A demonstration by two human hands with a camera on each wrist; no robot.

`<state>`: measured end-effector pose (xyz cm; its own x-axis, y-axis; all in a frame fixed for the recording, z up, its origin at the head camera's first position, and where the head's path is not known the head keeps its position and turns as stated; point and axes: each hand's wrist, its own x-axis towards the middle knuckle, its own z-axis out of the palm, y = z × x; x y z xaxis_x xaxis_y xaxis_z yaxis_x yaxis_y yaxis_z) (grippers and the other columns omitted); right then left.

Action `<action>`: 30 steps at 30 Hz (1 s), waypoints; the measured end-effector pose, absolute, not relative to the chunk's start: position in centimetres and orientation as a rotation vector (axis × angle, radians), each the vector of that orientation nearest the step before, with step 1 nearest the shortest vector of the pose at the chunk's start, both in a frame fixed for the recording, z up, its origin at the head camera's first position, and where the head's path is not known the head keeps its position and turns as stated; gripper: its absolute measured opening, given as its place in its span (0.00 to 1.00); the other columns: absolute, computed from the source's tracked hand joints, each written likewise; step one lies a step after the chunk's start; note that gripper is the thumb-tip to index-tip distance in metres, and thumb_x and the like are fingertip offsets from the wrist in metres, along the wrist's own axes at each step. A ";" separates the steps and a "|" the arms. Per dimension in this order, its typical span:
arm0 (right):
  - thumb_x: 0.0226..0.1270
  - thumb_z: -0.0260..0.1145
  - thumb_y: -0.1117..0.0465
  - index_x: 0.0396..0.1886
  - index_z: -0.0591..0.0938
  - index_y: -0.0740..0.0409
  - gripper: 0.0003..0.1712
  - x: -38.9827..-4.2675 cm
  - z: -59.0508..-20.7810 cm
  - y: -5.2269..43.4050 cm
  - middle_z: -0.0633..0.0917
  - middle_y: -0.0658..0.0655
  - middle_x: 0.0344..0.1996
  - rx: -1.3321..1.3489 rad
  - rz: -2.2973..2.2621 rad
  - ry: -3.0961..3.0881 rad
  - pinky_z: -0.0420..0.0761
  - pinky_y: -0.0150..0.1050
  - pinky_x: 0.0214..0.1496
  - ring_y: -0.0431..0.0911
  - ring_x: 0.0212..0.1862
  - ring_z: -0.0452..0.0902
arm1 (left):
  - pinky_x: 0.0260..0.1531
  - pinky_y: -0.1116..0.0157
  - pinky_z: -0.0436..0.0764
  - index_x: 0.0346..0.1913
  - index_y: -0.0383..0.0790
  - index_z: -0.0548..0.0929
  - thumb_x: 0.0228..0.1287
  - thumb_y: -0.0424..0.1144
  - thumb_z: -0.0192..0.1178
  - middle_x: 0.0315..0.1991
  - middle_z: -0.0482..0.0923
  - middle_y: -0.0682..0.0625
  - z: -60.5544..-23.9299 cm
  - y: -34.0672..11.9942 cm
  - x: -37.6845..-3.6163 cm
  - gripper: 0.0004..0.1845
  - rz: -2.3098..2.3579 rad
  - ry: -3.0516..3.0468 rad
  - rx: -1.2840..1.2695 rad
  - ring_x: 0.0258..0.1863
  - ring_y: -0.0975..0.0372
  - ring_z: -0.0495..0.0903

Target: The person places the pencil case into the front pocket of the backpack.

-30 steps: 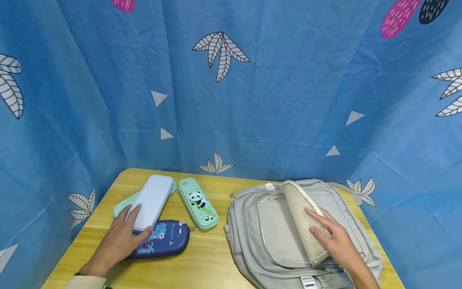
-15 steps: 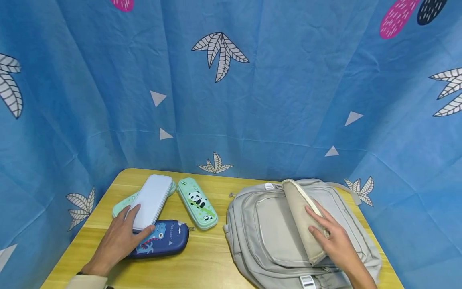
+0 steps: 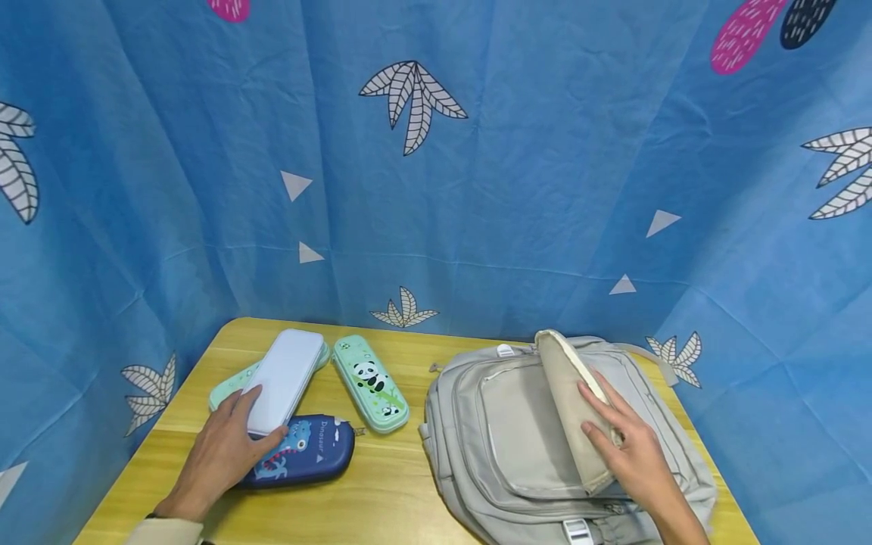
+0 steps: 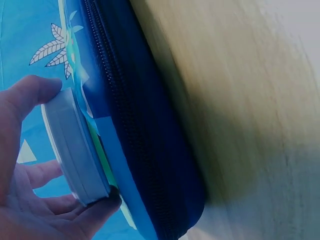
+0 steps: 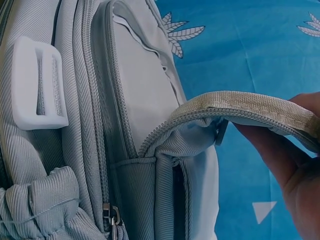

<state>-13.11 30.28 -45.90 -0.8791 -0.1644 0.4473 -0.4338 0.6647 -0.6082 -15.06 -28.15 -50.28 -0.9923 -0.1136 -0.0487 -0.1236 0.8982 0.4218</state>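
Note:
My left hand [image 3: 228,446] grips the near end of a white pencil case [image 3: 286,375], thumb on one side and fingers on the other. That case lies across a green pencil case [image 3: 225,388] and the edge of a navy dinosaur pencil case [image 3: 327,450]. In the left wrist view the white case [image 4: 75,145] shows end-on between thumb and fingers. On the right, a grey backpack [image 3: 470,454] lies with its front pocket unzipped. My right hand [image 3: 630,446] holds the pocket's beige-lined flap [image 3: 572,424] folded back; the right wrist view shows the flap's zippered edge [image 5: 235,102] pinched.
A mint panda pencil case [image 3: 373,386] lies on the wooden table [image 3: 381,492] between the stack and the backpack. Blue patterned cloth [image 3: 422,197] hangs behind and along both sides. A white buckle [image 5: 37,85] sits on the backpack's near side.
My right hand has raised the pocket flap slightly, so its far end stands a little higher. The left hand and the pencil cases keep their places, while the head view has shifted slightly.

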 end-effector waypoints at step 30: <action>0.81 0.69 0.58 0.84 0.71 0.42 0.36 -12.8 -45.2 30.0 0.59 0.52 0.88 0.223 1.254 -2.630 0.58 0.36 0.86 0.47 0.88 0.49 | 0.62 0.33 0.80 0.85 0.47 0.67 0.65 0.64 0.75 0.82 0.60 0.31 -48.4 -26.1 -14.9 0.52 0.844 3.015 0.179 0.76 0.31 0.68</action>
